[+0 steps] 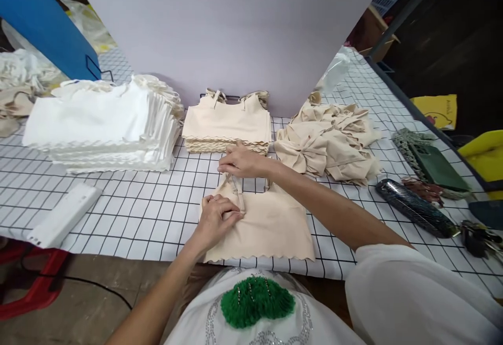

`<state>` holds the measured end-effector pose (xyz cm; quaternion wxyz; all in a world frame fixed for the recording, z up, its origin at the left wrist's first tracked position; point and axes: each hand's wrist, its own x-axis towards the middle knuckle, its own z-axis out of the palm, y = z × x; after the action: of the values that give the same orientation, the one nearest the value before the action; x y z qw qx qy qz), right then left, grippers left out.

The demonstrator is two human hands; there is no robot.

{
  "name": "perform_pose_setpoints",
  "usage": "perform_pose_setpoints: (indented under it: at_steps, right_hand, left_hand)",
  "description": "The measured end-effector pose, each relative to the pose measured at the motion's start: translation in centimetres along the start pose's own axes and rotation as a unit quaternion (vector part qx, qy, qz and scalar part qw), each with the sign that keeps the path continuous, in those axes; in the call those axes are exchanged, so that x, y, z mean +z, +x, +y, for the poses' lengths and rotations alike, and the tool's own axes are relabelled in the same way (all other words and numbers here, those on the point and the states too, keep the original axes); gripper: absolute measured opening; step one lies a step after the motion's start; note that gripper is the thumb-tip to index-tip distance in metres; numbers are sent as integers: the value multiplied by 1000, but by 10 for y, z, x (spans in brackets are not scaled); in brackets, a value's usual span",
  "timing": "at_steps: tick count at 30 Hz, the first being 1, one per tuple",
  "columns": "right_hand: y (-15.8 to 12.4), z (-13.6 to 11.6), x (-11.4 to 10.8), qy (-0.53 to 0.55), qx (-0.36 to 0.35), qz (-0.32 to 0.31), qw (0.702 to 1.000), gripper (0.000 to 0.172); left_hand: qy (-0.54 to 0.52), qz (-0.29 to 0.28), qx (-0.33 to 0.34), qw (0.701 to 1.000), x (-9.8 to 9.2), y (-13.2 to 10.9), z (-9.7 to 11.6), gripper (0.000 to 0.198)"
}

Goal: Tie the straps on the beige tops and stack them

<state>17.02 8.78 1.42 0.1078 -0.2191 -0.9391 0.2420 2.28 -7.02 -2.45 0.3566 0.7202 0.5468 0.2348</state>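
Observation:
A beige cropped camisole (275,230) lies flat in front of me, its wavy hem along the table's near edge. My left hand (218,219) is closed at the top left of it, thumb and forefinger pinching the base of a shoulder strap (239,193). Just beyond, my right hand (245,162) reaches across and is closed around the upper end of that strap; its fingertips are partly hidden. Behind it sits a neat stack of beige camisoles (228,122), straps at the far side.
Stacked white tops (94,114) stand at the left, near a white power strip (66,214). A rumpled beige pile (330,141) lies right of the stack. Farther right are a black patterned case (416,206), a green phone (438,167) and keys (479,237). A pale upright panel (236,31) rises behind.

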Motion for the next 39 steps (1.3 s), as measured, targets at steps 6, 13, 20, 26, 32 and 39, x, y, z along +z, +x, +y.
perform_pose_setpoints:
  at_steps: [6,13,20,26,32,39]
  right_hand:
    - [-24,0,2,26,21,79,996,19]
    - [-132,14,-10,67,182,360,913,17]
    - [-182,-7,16,-33,199,356,912,14]
    - [-188,-40,52,-140,190,277,931,18]
    - [-192,-42,64,-153,175,272,934,19]
    - [-185,-22,28,-4,163,394,904,22]
  left_hand:
    - [65,59,21,996,-12,-7,-3,16]
    - [171,150,35,973,-34,8,4,13]
    - [32,6,47,998,-6,93,31,9]
    - [-8,42,9,999,20,149,47,14]
    - [-48,41,-36,997,33,170,44,43]
    - [-145,56,-30,987,33,152,50,41]
